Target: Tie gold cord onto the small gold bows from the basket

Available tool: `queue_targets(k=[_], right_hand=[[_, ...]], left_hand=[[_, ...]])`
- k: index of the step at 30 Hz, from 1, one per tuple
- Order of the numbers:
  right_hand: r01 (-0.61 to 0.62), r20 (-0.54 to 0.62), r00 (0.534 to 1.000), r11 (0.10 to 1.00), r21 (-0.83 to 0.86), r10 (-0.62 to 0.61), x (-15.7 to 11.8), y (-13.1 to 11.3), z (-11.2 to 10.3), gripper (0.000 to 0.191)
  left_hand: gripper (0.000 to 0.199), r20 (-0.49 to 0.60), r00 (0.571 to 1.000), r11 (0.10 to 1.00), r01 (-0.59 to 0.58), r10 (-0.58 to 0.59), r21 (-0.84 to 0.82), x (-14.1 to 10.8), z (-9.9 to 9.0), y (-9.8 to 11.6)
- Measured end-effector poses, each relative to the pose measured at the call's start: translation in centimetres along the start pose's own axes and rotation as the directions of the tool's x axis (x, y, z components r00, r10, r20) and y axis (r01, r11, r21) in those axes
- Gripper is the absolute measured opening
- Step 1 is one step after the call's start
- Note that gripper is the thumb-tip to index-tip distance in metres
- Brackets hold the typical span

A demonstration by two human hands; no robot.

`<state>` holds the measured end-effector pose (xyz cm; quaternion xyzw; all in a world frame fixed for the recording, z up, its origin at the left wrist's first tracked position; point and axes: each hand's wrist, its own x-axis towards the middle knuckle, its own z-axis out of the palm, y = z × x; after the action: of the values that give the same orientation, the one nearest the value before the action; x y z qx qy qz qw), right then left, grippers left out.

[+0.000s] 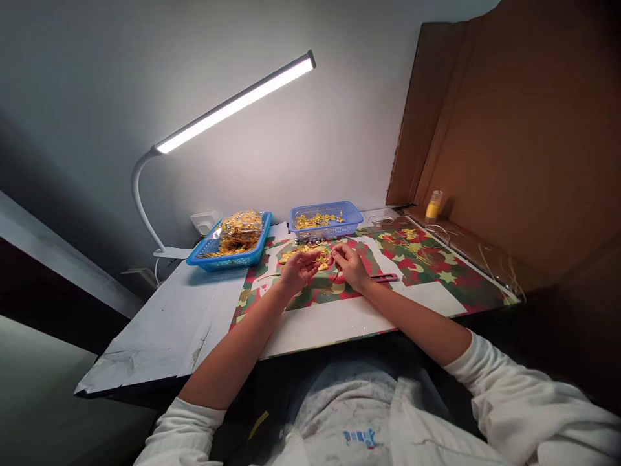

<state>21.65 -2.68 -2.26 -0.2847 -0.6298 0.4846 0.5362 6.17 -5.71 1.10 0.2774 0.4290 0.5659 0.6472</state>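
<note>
My left hand (299,270) is turned palm up over the camouflage-patterned sheet (334,294), its fingers curled together at the tips. Facing it, my right hand (350,266) pinches with thumb and forefinger. Whatever is between the fingertips of either hand is too small to make out. Small yellow pieces (320,260) lie on the sheet just behind and beneath the fingers. Beyond them sits a row of small shiny round beads (315,241). Beside my right wrist lies a pink-edged tool (385,277), partly covered by the wrist.
A blue basket (228,260) with a plastic bag of golden pieces stands at the back left. Behind my hands is a purple-blue basket (326,228) of yellow pieces. Yellow strands (417,249) lie right, near a small yellow bottle (433,206). A lit lamp (237,103) hangs overhead.
</note>
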Motion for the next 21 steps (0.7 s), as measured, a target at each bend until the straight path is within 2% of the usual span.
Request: queue_targets(k=[2,5,9,12,16,21], right_hand=[[0.024,0.011,1.000,1.000,-0.015,-0.024,0.0,0.0,0.0,0.023],[0.067,0.036,0.997,0.996,-0.050,-0.066,-0.2,-0.2,0.0,0.021],[0.150,0.071,0.988,0.974,-0.171,-0.139,-0.5,-0.5,-0.1,0.016],[0.219,0.113,0.975,0.922,-0.320,-0.193,-0.6,-0.5,-0.3,0.013],[0.291,0.150,0.956,0.852,-0.434,-0.251,-0.7,-0.6,-0.6,0.012],[0.336,0.187,0.942,0.819,-0.465,-0.280,-1.0,-1.2,-0.6,0.011]], left_hand=[[0.009,0.003,0.997,0.997,-0.072,0.072,0.020,0.1,0.0,-0.2],[0.025,0.029,0.988,0.987,-0.151,0.150,0.055,0.3,-0.1,-0.6],[0.035,0.071,0.988,0.988,-0.143,0.138,0.061,0.2,-0.3,-0.7],[0.040,0.101,0.985,0.989,-0.143,0.140,0.027,0.4,-0.6,-0.6],[0.033,0.188,0.975,0.993,-0.113,0.115,-0.021,0.7,-0.9,-0.7],[0.029,0.271,0.959,0.993,-0.058,0.083,-0.101,0.8,-1.1,-0.6]])
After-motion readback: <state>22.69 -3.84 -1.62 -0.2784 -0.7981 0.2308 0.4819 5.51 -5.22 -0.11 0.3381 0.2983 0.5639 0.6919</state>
